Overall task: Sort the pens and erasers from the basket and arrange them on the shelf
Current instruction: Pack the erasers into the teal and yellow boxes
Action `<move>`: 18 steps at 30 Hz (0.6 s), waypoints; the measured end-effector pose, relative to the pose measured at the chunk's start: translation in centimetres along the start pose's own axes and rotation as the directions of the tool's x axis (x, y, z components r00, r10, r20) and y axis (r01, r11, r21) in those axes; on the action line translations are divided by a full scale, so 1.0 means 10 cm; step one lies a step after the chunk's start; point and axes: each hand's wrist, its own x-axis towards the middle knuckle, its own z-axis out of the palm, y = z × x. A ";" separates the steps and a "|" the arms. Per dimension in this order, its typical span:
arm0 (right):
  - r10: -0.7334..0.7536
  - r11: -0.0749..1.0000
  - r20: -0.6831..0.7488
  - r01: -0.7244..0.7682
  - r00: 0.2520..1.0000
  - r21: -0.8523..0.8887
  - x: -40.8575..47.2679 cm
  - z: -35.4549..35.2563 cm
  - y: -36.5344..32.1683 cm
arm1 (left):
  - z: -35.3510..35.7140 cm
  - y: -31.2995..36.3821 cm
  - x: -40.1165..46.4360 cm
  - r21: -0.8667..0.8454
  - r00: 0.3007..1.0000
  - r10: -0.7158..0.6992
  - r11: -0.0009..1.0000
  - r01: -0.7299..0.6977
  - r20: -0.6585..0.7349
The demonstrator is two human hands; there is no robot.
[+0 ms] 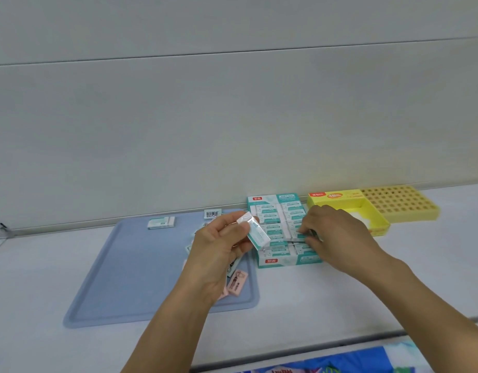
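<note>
My left hand holds a wrapped teal-and-white eraser above the right side of the blue tray. My right hand rests on the teal eraser box, which holds rows of matching erasers; its fingertips pinch one eraser lying in the box. On the tray lie one teal eraser at the back, a barcoded eraser, and pink erasers partly hidden under my left wrist.
A yellow carton stands open behind my right hand, with a yellow perforated pen holder to its right. All sit on a white shelf against a grey wall. A colourful printed edge shows at the bottom right.
</note>
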 end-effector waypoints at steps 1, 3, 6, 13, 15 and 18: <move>-0.006 1.000 -0.006 0.006 1.000 0.002 0.00 -0.01 0.00 | 0.00 0.00 0.00 -0.023 1.000 -0.003 1.000 0.003 -0.001; -0.023 1.000 -0.013 0.023 1.000 0.020 -0.02 -0.01 -0.01 | 0.00 0.01 0.00 -0.061 1.000 -0.010 0.998 0.009 -0.016; -0.045 0.999 0.024 0.045 0.999 0.016 -0.02 0.00 -0.01 | 0.00 0.02 -0.01 -0.112 0.998 -0.032 0.993 0.027 -0.046; -0.039 0.999 0.137 0.036 0.990 0.024 0.01 -0.06 0.04 | -0.04 0.00 -0.02 -0.111 0.998 -0.047 0.993 0.042 -0.044; -0.040 0.999 0.116 0.039 0.992 0.015 0.01 -0.05 0.01 | -0.04 -0.02 -0.01 -0.121 0.998 -0.038 0.992 0.032 -0.049; 0.022 0.927 -0.112 0.022 0.993 0.375 -0.04 -0.03 -0.11 | -0.01 -0.04 0.00 -0.140 0.999 -0.010 0.990 0.004 -0.044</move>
